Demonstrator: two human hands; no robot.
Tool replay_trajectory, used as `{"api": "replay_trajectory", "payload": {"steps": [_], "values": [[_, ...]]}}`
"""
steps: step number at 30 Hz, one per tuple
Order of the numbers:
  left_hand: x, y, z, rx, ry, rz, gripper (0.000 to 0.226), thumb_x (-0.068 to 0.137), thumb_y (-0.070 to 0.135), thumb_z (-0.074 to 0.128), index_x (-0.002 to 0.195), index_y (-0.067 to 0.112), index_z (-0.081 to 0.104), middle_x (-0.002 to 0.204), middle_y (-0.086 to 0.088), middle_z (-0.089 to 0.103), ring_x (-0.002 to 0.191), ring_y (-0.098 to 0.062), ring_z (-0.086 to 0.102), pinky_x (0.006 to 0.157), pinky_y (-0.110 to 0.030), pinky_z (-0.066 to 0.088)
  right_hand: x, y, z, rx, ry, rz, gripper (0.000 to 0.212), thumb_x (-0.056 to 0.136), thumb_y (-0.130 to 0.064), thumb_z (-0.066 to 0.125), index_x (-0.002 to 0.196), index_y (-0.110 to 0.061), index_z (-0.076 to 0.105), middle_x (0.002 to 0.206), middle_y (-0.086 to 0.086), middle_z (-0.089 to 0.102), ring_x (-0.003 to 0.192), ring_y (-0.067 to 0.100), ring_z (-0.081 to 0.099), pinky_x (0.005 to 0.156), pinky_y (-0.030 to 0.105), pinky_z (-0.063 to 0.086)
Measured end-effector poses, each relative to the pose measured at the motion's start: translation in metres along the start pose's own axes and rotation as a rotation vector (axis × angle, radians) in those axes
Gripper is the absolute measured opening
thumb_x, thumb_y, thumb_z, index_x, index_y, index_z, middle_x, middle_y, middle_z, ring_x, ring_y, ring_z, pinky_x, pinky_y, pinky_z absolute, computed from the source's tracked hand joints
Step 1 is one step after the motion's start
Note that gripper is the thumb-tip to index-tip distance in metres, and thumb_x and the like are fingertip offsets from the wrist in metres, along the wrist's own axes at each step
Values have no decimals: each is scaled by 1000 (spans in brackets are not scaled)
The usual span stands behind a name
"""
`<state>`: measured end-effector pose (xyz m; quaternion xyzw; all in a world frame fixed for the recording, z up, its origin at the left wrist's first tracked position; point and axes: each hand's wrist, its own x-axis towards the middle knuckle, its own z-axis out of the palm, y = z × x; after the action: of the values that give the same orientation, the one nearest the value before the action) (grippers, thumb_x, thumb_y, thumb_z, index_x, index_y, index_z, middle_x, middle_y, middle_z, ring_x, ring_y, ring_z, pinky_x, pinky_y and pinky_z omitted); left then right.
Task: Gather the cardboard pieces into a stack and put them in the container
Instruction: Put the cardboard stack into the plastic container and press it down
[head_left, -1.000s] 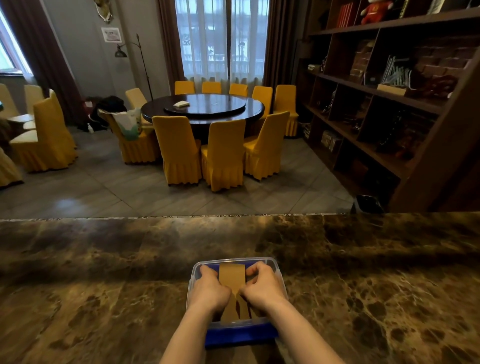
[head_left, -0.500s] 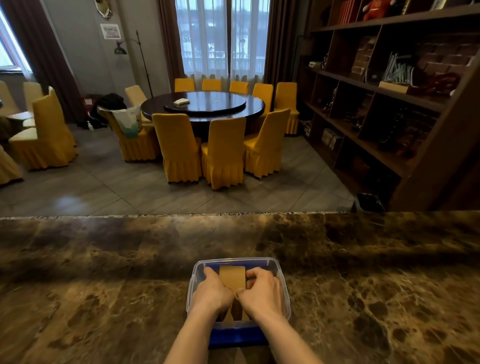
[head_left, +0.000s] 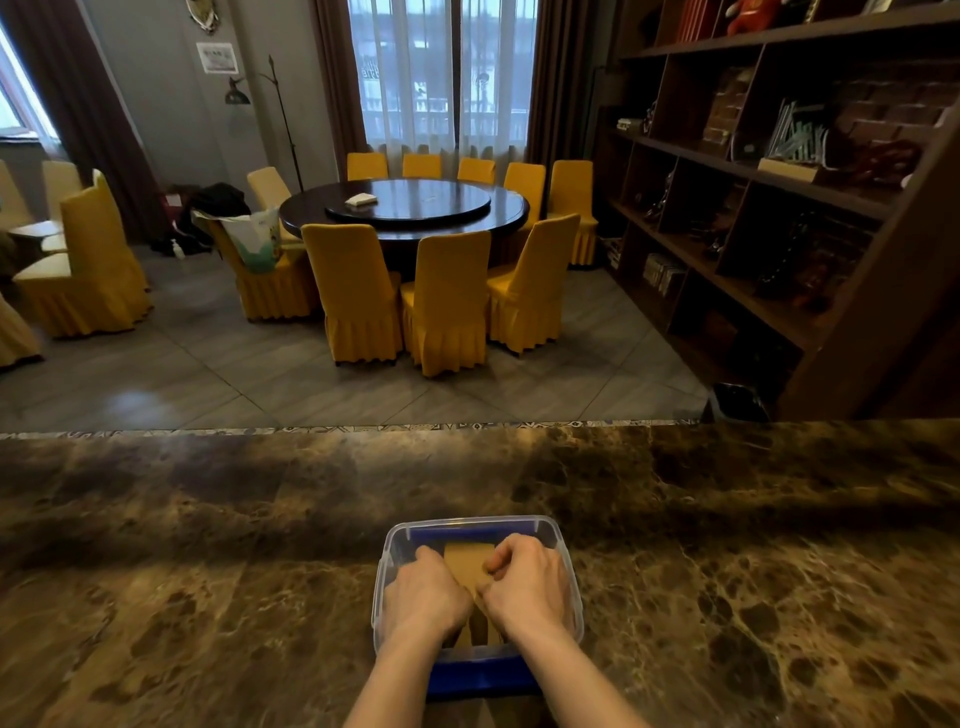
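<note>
Nearly done; cardboard stack (head_left: 469, 564) down inside container (head_left: 563, 556) on marble counter (head_left: 208, 545); left hand (head_left: 426, 597) & right hand (head_left: 527, 584) curled, pressing stack; actual grip can't tell; left: let go, pull hands out.

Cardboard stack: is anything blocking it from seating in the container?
Nothing visible does. The cardboard stack is already inside the clear container, with the left hand and right hand on top of it. The container's floor under the hands is hidden.
</note>
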<state>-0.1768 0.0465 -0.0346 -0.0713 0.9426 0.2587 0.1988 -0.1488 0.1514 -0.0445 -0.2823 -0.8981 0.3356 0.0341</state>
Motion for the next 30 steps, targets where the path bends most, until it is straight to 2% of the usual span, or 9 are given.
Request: {"api": "replay_trajectory", "payload": {"steps": [2,5,9,11,14,16,19,22,30], "values": [[0,3,2,25,6,-5,41,88,33,68,124,22,52,102,0,66,90,-17,67,70,-29,55,-1,1,1,-11,18,-6,24,81,-19,82,95,-33,67,101,-8,70,94,10,67,77,26,61],[0,6,4,45,2,-24,46,88,30,68,130,19,51,115,-6,67,100,-22,68,84,-35,61,-1,1,1,-41,31,-17,28,80,-17,82,93,-34,63,100,-7,71,91,11,67,73,24,60],[-1,4,6,81,28,-5,83,92,31,64,158,12,17,141,-12,59,120,-28,64,95,-38,59,-2,-1,-1,-18,33,-36,29,80,-17,82,88,-33,60,98,-7,70,89,11,67,74,28,62],[-3,1,3,101,82,43,86,94,30,61,160,12,10,144,-12,58,119,-27,65,97,-40,59,-5,-1,-5,-30,22,-111,25,81,-19,80,89,-33,61,100,-7,69,92,12,66,80,31,61],[-4,2,-4,95,213,163,77,94,27,64,158,19,21,140,-8,61,119,-26,66,97,-40,59,-7,1,-19,-87,92,-324,25,82,-23,79,98,-36,64,106,-12,66,98,7,62,84,24,57],[-4,2,-6,118,227,239,72,94,27,66,155,28,29,142,-6,59,123,-25,63,99,-40,58,-5,5,-28,-169,111,-457,27,86,-24,74,110,-34,67,114,-12,64,107,8,59,89,24,53],[-8,-1,-4,143,147,256,62,91,27,69,147,35,43,141,-4,58,122,-24,63,101,-40,56,-5,7,-32,-307,-67,-565,29,90,-23,69,119,-28,71,122,-5,63,114,17,55,95,32,51],[-9,-4,0,101,143,263,48,89,27,72,132,37,56,135,0,60,116,-20,65,99,-37,56,-4,7,-33,-381,-167,-599,30,92,-23,70,121,-25,72,123,-3,63,111,18,53,93,33,49],[-11,-1,14,64,235,270,35,94,31,66,129,36,62,130,2,65,109,-16,69,98,-34,59,-2,14,-30,-363,-147,-574,32,91,-25,71,124,-24,71,125,-2,61,112,16,54,95,31,50]]}}
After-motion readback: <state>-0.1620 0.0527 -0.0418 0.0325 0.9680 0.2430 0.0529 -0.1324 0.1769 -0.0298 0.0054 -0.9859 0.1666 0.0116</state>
